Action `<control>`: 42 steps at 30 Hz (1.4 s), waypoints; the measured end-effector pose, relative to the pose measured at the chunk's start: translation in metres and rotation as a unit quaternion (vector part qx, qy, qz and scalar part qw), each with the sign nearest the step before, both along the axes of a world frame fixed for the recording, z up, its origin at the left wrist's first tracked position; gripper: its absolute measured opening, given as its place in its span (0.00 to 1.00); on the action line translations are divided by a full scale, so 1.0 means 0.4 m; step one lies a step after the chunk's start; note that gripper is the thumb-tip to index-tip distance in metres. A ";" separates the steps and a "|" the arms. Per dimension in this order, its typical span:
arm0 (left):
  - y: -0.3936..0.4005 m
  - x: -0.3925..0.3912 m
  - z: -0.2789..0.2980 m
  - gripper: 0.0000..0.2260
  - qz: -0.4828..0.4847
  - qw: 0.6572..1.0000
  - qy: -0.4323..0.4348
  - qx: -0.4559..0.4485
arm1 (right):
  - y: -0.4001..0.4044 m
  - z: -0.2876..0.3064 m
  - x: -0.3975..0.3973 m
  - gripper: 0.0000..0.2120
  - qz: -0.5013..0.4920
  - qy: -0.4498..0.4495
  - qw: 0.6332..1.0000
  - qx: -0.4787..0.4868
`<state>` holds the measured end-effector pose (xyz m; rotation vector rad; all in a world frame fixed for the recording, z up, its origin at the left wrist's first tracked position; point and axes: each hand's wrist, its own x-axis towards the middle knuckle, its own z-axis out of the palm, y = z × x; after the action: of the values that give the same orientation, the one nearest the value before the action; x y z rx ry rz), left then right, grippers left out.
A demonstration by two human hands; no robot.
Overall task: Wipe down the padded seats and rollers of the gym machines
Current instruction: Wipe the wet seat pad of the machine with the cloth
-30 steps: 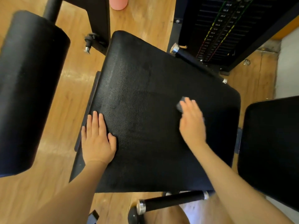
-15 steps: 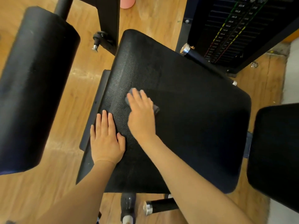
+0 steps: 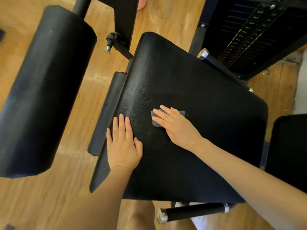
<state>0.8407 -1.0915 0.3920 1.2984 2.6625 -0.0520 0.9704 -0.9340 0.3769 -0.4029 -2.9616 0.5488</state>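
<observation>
One black padded seat (image 3: 207, 130) fills the middle, and one grey cloth (image 3: 157, 121) lies on its left-centre part. The right hand (image 3: 176, 127) presses flat on the cloth, its grip spread with straight fingers. The left hand (image 3: 123, 145) rests flat on the seat's left edge, fingers straight and close together, holding nothing. One large black roller (image 3: 44, 90) stands to the left above the wooden floor (image 3: 49, 196). Two chrome-capped handles show: one far right (image 3: 206, 55), one near (image 3: 191, 211). A second black pad (image 3: 290, 146) sits at the right edge.

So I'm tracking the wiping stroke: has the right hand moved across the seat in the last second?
Yes. The right hand, pressing the cloth, swept across the seat pad toward the resting left hand.
</observation>
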 end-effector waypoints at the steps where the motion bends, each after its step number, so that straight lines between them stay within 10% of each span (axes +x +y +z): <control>1: 0.000 0.000 -0.001 0.30 -0.001 1.000 0.000 -0.001 | -0.003 0.005 -0.022 0.28 -0.007 0.002 1.000 0.000; 10: -0.002 -0.008 -0.001 0.30 -0.011 1.000 -0.013 -0.015 | 0.081 0.059 -0.264 0.24 0.094 -0.010 0.995 0.006; 18: 0.000 -0.014 0.005 0.30 -0.014 0.998 -0.055 -0.002 | 0.071 0.038 -0.151 0.21 -0.449 0.002 0.887 -0.108; 25: 0.002 -0.017 0.011 0.30 -0.013 0.998 -0.063 -0.015 | 0.007 0.085 -0.367 0.18 -0.259 0.015 0.964 -0.051; 42: 0.012 0.001 0.015 0.30 -0.002 1.000 -0.006 -0.026 | 0.109 0.005 -0.100 0.19 -0.033 0.028 0.999 -0.019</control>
<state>0.8412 -1.0868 0.3979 1.2841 2.6306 -0.1139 0.9306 -0.8905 0.3790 -0.4788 -2.8763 0.6000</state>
